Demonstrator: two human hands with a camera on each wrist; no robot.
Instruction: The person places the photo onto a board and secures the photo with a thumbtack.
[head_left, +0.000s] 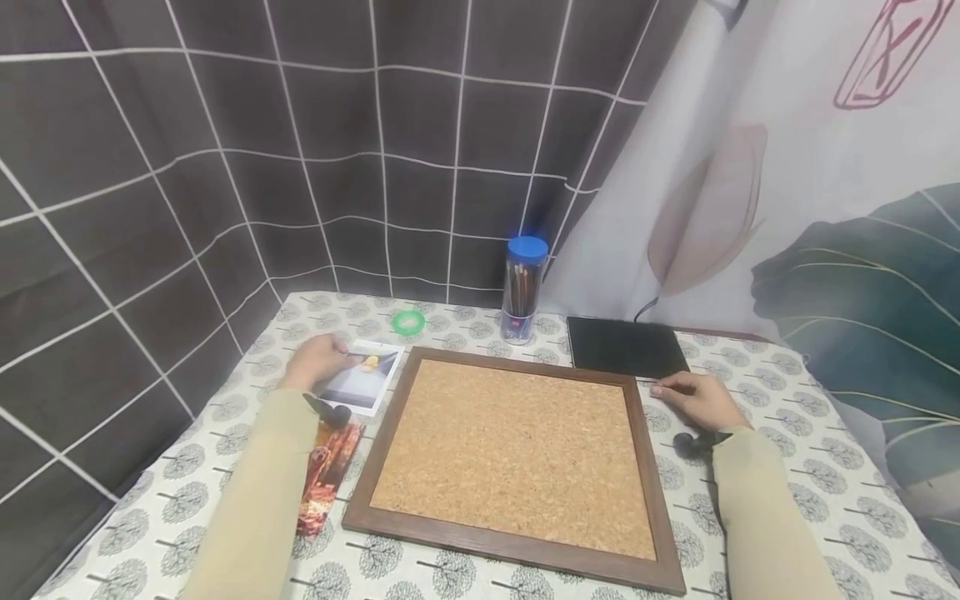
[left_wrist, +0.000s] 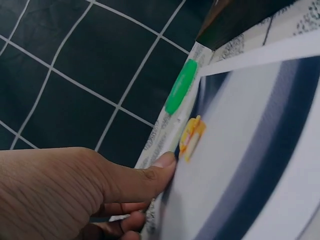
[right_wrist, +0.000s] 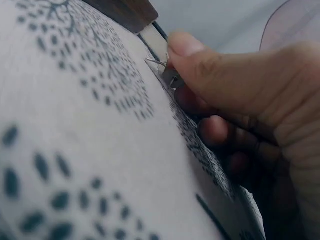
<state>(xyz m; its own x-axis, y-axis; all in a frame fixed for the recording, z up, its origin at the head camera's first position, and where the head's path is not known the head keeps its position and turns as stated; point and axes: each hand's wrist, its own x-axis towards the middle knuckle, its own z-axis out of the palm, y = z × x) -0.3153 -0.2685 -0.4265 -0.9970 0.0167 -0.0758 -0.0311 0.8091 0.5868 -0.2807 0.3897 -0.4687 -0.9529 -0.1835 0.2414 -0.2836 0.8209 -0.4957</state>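
Note:
With thumb and fingers, my left hand (head_left: 318, 362) pinches the left edge of a photo print (head_left: 358, 388), which shows a small yellow thing on a grey-white ground. A second, red-and-orange print (head_left: 328, 468) lies nearer, partly covered by my left sleeve. Right of the prints lies a cork board (head_left: 510, 450) in a brown frame, its cork bare. Beyond the board's right side, my right hand (head_left: 701, 402) holds small metal pins (right_wrist: 172, 79) between thumb and forefinger. Their pointed ends stick out in the right wrist view; the rest is hidden by the fingers.
A green ring-shaped roll (head_left: 408, 322) lies behind the photo. At the back stands a clear jar (head_left: 519, 292) of pencils with a blue lid. A flat black pad (head_left: 626, 347) with a cable lies behind the board. The tree-patterned tablecloth (head_left: 397, 575) meets curtains at the back.

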